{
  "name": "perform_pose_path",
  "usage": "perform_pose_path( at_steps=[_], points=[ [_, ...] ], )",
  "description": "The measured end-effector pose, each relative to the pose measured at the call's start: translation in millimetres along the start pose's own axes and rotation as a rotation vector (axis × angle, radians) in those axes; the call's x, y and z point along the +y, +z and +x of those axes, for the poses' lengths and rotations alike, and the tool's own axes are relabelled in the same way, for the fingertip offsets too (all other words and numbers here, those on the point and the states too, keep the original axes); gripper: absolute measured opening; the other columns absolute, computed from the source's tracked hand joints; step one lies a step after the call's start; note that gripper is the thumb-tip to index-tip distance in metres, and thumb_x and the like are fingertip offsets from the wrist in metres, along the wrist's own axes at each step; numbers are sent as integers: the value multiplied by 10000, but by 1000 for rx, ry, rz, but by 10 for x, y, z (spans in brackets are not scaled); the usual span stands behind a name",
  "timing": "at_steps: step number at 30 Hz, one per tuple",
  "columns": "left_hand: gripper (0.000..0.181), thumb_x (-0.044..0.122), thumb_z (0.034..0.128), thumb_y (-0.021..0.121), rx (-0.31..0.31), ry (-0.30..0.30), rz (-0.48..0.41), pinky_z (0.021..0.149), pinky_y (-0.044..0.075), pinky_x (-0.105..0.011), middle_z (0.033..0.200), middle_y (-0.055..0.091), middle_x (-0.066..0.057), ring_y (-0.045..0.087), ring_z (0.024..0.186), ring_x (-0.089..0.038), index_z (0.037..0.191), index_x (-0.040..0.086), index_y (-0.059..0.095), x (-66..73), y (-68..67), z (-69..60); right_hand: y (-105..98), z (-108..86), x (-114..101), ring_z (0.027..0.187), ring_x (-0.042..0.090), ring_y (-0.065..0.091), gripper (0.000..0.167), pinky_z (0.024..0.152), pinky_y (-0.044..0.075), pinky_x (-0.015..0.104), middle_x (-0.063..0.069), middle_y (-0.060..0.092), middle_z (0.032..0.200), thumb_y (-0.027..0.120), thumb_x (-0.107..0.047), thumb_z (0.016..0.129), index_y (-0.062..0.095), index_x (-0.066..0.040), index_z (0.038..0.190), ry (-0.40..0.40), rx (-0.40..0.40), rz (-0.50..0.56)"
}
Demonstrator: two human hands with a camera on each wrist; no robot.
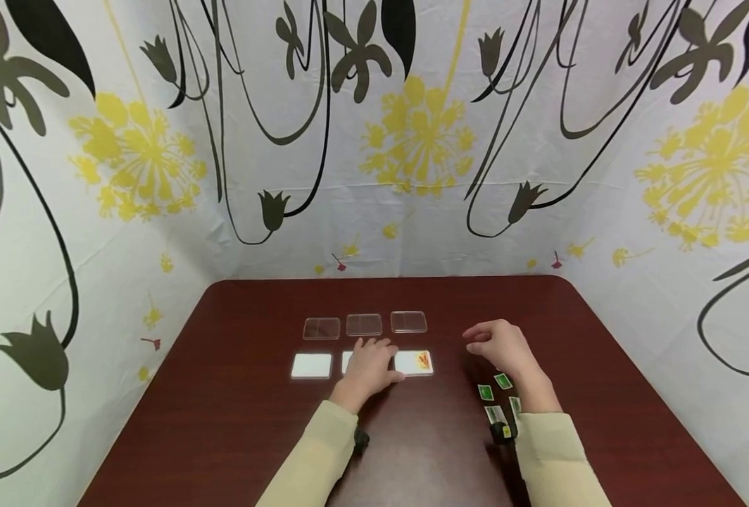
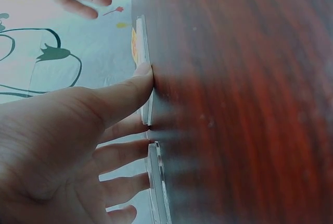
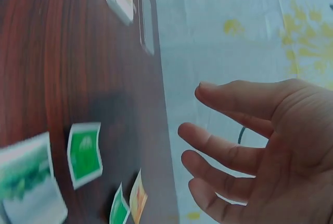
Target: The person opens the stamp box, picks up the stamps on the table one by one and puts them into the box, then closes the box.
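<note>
Three flat white cases lie in a row. The left case (image 1: pixel 312 366) is bare white on top. My left hand (image 1: pixel 371 367) covers most of the middle case (image 1: pixel 346 360). The right case (image 1: pixel 406 363) bears a small orange and yellow picture (image 1: pixel 422 360) at its right end. In the left wrist view, the thumb of my left hand (image 2: pixel 67 135) presses this case's near edge (image 2: pixel 145 41), with the index finger at its left end. My right hand (image 1: pixel 500 346) hovers to the right, fingers loosely curled and nothing in them, as the right wrist view (image 3: pixel 260 151) confirms.
Behind the cases lie three clear plastic covers, such as the middle cover (image 1: pixel 364 324). Several small picture pieces, including a green piece (image 1: pixel 485 392) and a larger picture piece (image 3: pixel 31 177), lie beneath my right arm. Patterned cloth (image 1: pixel 324 253) borders the dark red table (image 1: pixel 222 422).
</note>
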State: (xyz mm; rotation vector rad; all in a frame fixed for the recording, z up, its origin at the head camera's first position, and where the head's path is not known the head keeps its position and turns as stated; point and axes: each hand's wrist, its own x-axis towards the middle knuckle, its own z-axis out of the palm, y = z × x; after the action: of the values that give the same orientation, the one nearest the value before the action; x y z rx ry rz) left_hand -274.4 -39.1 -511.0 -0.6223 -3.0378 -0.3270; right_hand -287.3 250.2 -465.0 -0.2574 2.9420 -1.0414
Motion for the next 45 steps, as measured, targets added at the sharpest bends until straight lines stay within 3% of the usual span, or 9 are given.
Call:
perform_pose_path(
  at_steps=[9, 16, 28, 38, 45],
  points=[
    [611, 499, 888, 741, 9, 2, -16, 1131, 302, -567, 1454, 551, -75, 482, 1351, -335, 1383, 155, 637, -6, -5, -9, -86, -96, 256, 893, 263, 659, 206, 689, 534, 415, 148, 719, 1066, 725, -125, 907, 776, -87, 1103, 117, 25, -28],
    [610, 497, 883, 748, 15, 5, -13, 1126, 310, -568, 1444, 559, -78, 493, 1340, -334, 1374, 149, 645, -3, -14, -15, -64, -158, 360, 849, 241, 634, 161, 683, 508, 423, 88, 724, 987, 705, -128, 918, 791, -94, 1050, 189, 24, -51],
    [613, 500, 880, 750, 15, 5, -13, 1114, 327, -571, 1441, 562, -79, 493, 1340, -340, 1373, 150, 646, -6, 4, -11, -13, -191, 395, 724, 220, 576, 189, 572, 427, 357, 33, 712, 872, 697, -92, 895, 792, -94, 1058, 202, 28, -52],
    [612, 509, 882, 744, 14, 9, -10, 1112, 323, -584, 1447, 557, -80, 489, 1343, -338, 1375, 159, 645, -13, 17, -6, 53, -163, 436, 693, 229, 537, 243, 520, 396, 343, 50, 676, 868, 685, -25, 821, 799, -116, 1015, 214, 46, -88],
    [609, 505, 885, 744, 14, 3, -9, 1115, 317, -585, 1452, 553, -75, 481, 1352, -334, 1377, 161, 644, -11, 5, -9, 63, -156, 429, 705, 243, 525, 196, 561, 399, 361, 63, 656, 823, 684, 2, 813, 794, -81, 952, 183, 75, -79]
  ],
)
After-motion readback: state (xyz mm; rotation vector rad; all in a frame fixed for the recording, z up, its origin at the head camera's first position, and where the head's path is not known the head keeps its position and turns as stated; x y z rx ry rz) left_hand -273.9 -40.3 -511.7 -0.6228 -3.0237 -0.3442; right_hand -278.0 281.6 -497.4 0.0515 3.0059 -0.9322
